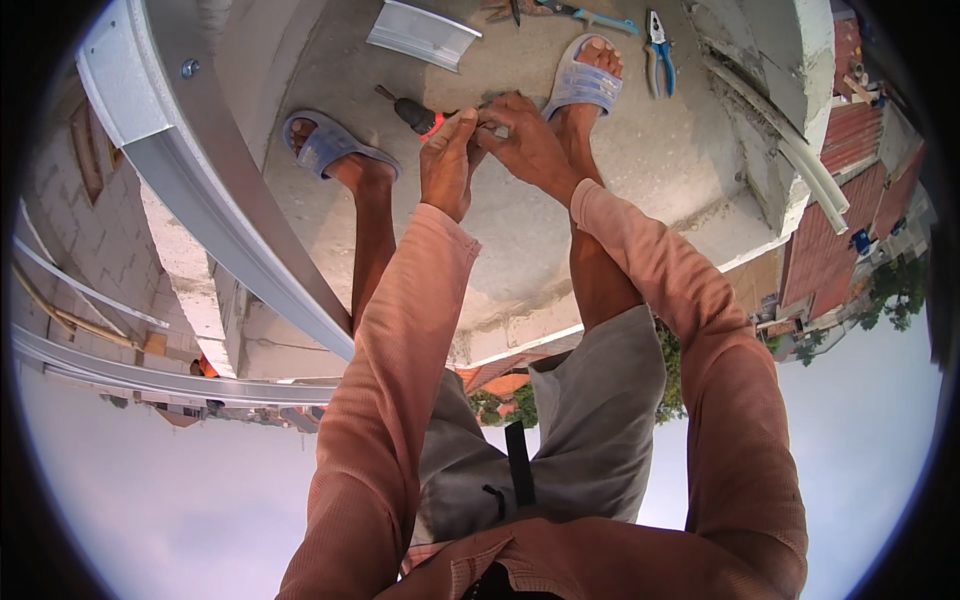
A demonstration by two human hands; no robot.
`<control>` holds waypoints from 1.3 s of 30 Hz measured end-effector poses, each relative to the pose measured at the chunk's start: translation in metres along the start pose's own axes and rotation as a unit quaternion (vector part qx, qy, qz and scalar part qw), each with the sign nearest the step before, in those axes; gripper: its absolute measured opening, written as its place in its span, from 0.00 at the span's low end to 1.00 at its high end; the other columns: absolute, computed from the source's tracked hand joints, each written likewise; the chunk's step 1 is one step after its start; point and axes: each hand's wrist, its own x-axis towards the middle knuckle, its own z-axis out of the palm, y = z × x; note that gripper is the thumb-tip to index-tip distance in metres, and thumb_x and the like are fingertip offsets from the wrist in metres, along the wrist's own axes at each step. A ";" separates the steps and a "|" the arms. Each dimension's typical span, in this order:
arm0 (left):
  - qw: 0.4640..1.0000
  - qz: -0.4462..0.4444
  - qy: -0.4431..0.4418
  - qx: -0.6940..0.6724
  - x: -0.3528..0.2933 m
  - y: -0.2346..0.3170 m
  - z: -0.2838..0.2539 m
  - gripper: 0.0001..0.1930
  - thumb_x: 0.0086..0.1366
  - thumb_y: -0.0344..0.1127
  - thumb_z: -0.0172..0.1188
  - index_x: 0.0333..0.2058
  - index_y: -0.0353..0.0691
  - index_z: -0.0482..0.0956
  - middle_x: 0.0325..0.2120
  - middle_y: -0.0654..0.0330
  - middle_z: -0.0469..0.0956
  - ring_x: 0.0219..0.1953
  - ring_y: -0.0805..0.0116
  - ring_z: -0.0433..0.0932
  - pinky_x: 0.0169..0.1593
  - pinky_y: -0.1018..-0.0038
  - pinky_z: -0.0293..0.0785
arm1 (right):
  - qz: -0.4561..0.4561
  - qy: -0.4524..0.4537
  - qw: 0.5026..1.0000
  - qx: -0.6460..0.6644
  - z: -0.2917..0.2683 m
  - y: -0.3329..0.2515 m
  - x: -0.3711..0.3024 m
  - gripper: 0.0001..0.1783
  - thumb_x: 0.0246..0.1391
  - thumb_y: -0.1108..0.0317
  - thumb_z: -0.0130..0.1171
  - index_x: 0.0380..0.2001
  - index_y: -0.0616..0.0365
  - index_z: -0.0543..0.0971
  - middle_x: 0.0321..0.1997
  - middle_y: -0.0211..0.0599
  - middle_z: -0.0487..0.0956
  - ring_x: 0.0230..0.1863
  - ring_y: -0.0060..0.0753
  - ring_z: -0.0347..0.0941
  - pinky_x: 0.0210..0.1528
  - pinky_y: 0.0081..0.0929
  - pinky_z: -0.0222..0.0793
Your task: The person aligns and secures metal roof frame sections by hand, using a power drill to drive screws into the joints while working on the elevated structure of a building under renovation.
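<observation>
My left hand and my right hand meet above the concrete floor, between my feet. The fingers of both are closed in a pinch, their tips nearly touching. Whatever lies between them is too small or hidden to make out. Just beyond my left fingertips shows a power drill, with a dark chuck, a red ring and a bit pointing up and left. My hands cover its rear part, and I cannot tell whether they touch it.
A long metal channel with a screw runs along the left. On the floor lie a cut metal profile, blue-handled pliers and another blue-handled tool. White pipes rest at the right, by the concrete edge, with roofs far below.
</observation>
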 end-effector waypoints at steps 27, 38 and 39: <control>0.959 0.021 0.267 -0.089 -0.021 0.007 -0.128 0.22 0.73 0.45 0.56 0.55 0.32 0.74 0.27 0.64 0.72 0.31 0.71 0.73 0.37 0.73 0.71 | -0.194 -0.233 0.931 -0.202 -0.047 -0.068 -0.045 0.38 0.43 0.62 0.67 0.59 0.60 0.70 0.45 0.40 0.77 0.48 0.44 0.77 0.52 0.40 0.70; 0.914 -0.180 -0.180 -0.315 -0.045 0.056 -0.058 0.26 0.73 0.58 0.58 0.21 0.45 0.71 0.22 0.67 0.62 0.30 0.73 0.68 0.36 0.76 0.76 | -0.166 -0.221 0.957 -0.087 -0.076 -0.123 -0.111 0.44 0.38 0.60 0.74 0.60 0.58 0.69 0.45 0.43 0.77 0.39 0.50 0.79 0.48 0.42 0.75; 0.914 -0.185 -0.179 -0.315 -0.047 0.057 -0.054 0.26 0.73 0.58 0.58 0.21 0.45 0.71 0.22 0.67 0.62 0.30 0.73 0.68 0.36 0.76 0.76 | -0.192 -0.157 0.965 -0.085 -0.074 -0.123 -0.115 0.47 0.39 0.60 0.74 0.64 0.57 0.68 0.47 0.42 0.76 0.38 0.51 0.79 0.47 0.42 0.76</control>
